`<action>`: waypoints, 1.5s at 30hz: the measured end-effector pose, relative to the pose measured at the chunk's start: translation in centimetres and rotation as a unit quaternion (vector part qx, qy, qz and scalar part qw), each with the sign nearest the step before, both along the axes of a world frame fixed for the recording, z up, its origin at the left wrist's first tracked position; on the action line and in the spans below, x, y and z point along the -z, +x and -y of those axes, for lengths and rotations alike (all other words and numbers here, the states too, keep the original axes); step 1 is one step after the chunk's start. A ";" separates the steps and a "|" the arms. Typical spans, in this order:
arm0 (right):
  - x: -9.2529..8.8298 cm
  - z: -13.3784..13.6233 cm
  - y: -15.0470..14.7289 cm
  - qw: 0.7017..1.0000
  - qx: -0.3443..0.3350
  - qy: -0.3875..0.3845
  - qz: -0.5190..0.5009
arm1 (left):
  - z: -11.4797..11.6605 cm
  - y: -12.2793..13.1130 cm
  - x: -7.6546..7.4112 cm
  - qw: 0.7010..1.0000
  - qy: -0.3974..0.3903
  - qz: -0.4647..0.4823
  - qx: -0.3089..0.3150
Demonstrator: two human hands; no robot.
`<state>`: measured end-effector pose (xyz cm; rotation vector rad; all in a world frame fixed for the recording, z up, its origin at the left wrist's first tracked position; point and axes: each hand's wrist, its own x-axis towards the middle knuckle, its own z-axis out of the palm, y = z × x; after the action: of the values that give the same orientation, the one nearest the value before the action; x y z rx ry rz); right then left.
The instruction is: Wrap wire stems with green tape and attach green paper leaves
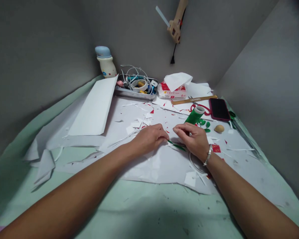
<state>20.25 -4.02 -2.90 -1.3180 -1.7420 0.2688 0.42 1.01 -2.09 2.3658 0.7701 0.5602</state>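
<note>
My left hand [149,139] lies on a white paper sheet [159,169], its fingertips beside one end of a narrow green paper strip [176,146]. My right hand [193,139] is curled just above the strip, fingers bunched, and hides part of it. I cannot tell whether either hand grips the strip. Beyond my right hand stand a roll of green paper [194,115] and several green leaf cut-outs [204,124]. Small red and white paper scraps lie around both hands. A silver bangle [208,155] circles my right wrist.
Behind the hands are red-handled scissors [199,107], a phone [219,109], a wooden ruler [194,100], a tissue pack [171,89] and a metal tray [134,94] of cables. A folded white sheet [94,106] and a bottle [106,63] stand left. Grey walls enclose the green mat [139,212].
</note>
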 end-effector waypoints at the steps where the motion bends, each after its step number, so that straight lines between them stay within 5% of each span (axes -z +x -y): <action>1: 0.1 -0.2 0.2 1.000 0.010 -0.016 -0.024 | 0.0 0.0 -0.2 0.999 -0.038 0.029 0.011; 7: 0.8 -0.1 -0.2 0.998 -0.041 -0.041 0.020 | -0.3 -0.2 -0.5 0.955 -0.221 0.169 -0.100; 13: 0.6 0.8 -1.4 0.976 -0.106 0.035 0.189 | -0.5 -0.2 -0.1 0.971 -0.065 0.100 -0.205; 18: -0.1 0.8 -1.1 0.984 -0.058 0.056 0.157 | -0.3 -0.2 0.4 0.991 0.057 -0.022 -0.118; 23: -0.1 0.1 0.0 1.000 0.002 0.005 0.007 | -0.2 -0.1 0.0 1.000 -0.001 0.013 -0.003; 30: 1.0 -0.2 -0.2 0.997 -0.045 -0.029 0.050 | -0.5 -0.2 -0.6 0.967 -0.184 0.146 -0.100; 36: 0.5 0.8 -1.4 0.974 -0.102 0.040 0.198 | -0.5 -0.1 -0.1 0.981 -0.034 0.084 -0.173; 41: -0.2 0.8 -0.9 0.990 -0.045 0.045 0.127 | -0.3 -0.1 0.3 0.990 0.084 -0.034 -0.107; 45: -0.1 0.1 0.0 1.000 -0.001 0.002 -0.004 | -0.1 -0.1 0.0 1.000 0.013 -0.021 -0.004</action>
<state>20.21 -4.09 -2.83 -1.3110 -1.7368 0.2697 0.34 1.12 -2.08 2.4055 0.7954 0.5290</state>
